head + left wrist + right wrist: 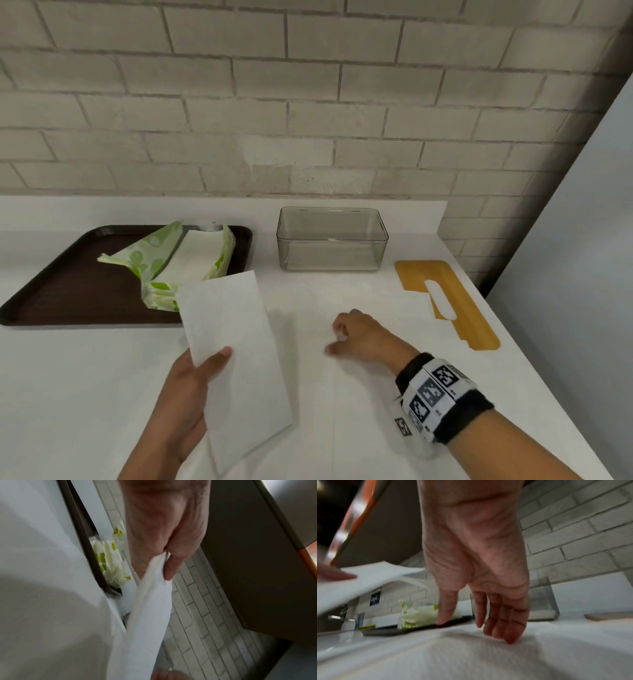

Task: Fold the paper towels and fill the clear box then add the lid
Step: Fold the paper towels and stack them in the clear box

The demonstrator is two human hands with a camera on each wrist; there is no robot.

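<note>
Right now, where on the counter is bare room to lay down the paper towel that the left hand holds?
Bare counter lies in front of the clear box, between the brown tray and the yellow lid. The near left, below the tray, is also free. The tray is crowded by the green package; the right hand fills the middle.

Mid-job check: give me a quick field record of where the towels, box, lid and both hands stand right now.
left hand: pinches a folded paper towel, lifted off the counter
right hand: fingers relaxed, fingertips on a second paper towel lying flat on the counter
clear box: upright on the counter, no lid; contents hard to tell
lid: tan, lying flat to the right of the box
towel pack: green-patterned wrapper torn open, on the dark tray
</note>
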